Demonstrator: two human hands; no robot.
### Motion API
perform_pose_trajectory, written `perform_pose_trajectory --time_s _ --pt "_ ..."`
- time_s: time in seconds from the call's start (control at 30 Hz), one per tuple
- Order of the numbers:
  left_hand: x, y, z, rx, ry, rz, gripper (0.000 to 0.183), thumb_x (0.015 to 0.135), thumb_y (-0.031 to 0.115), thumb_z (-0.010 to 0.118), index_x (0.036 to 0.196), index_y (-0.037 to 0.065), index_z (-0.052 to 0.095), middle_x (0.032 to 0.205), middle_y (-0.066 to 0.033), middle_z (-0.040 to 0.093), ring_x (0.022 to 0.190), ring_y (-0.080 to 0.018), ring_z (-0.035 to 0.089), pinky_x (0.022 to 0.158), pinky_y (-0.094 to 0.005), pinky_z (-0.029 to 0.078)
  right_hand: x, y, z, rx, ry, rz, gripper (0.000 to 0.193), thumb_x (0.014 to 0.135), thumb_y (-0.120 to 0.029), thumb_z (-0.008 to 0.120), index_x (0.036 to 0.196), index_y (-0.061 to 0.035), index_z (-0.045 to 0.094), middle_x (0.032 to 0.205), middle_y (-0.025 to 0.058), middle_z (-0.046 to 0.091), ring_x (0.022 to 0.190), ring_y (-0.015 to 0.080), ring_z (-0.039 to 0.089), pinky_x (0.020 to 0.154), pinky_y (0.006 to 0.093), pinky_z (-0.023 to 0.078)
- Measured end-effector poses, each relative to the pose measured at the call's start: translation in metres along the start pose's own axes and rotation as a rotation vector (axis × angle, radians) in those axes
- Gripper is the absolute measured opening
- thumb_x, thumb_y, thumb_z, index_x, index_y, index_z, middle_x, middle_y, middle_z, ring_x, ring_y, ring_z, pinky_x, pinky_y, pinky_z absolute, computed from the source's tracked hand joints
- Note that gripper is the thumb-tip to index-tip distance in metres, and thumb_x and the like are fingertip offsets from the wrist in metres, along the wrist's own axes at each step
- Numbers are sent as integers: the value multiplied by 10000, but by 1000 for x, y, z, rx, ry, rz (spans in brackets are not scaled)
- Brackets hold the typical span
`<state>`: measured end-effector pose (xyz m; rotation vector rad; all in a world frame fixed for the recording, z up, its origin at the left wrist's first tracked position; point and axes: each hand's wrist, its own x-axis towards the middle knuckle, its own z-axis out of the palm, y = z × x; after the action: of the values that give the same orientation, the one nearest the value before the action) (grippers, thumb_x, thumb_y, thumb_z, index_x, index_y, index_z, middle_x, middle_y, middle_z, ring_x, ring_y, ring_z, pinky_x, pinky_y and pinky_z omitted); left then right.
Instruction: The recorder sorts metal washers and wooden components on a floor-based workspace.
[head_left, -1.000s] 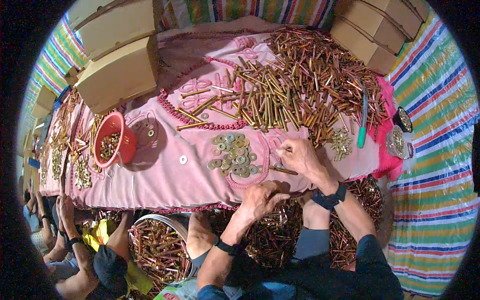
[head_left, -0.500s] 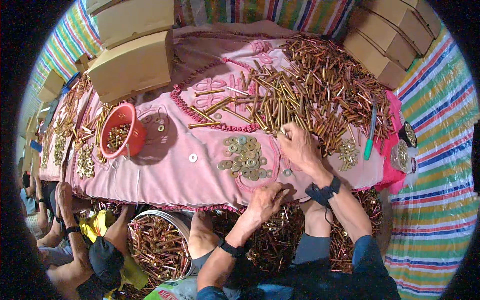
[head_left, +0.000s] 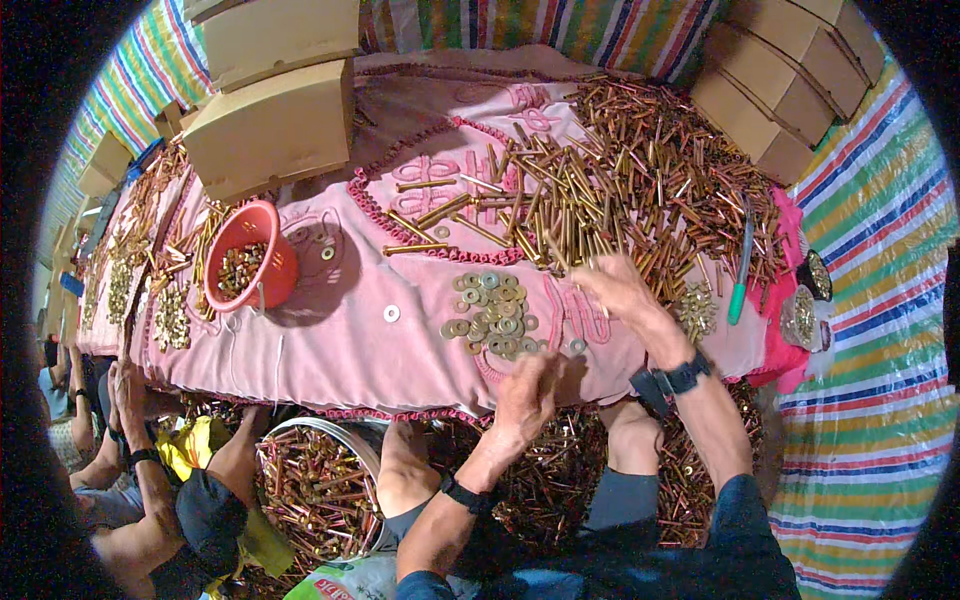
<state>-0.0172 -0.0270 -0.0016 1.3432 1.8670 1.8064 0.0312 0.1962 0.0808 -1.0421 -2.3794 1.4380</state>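
Observation:
My right hand (head_left: 615, 288) is at the near edge of a large heap of brass-coloured metal bolts (head_left: 580, 195). Its fingers are pinched together, and a thin brass-coloured bolt (head_left: 556, 252) appears to stick out from their tips. My left hand (head_left: 527, 395) is curled closed above the front edge of the pink cloth, just nearer to me than a pile of flat round washers (head_left: 492, 312). Whatever its fingers hold is hidden. One loose washer (head_left: 391, 314) lies left of that pile, and another lies close to my left hand.
A red plastic bucket (head_left: 282, 268) with small metal parts stands left on the pink cloth (head_left: 340, 350). Cardboard boxes (head_left: 268, 130) rise behind it; more are stacked back right. A green-ended tool (head_left: 737, 303) lies beside small parts (head_left: 697, 312). Co-workers' arms (head_left: 130, 400) show at left.
My left hand has risen slightly over the cloth edge, towards the washers, its fingers curling upward. My right hand has shifted a little to the right and turned flatter.

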Motion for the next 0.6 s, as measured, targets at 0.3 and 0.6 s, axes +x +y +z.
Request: perform_pose_trajectory --time_s 0.3,0.6 --pt "3 7 -8 289 8 300 474 733 -36 693 1189 71 625 1054 -164 654 831 -330 684 649 -381 564 -99 12 7 94 -258 25 335 891 -353 736 977 -29 733 819 37 730 700 104 640 632 312 515" --pt "-1 3 15 105 6 -28 200 877 39 671 1074 32 641 811 -170 626 682 -316 647 593 -400 489 -89 42 26 -402 120 -220 230 859 -236 756 947 -34 691 738 141 691 656 198 673 602 375 504"
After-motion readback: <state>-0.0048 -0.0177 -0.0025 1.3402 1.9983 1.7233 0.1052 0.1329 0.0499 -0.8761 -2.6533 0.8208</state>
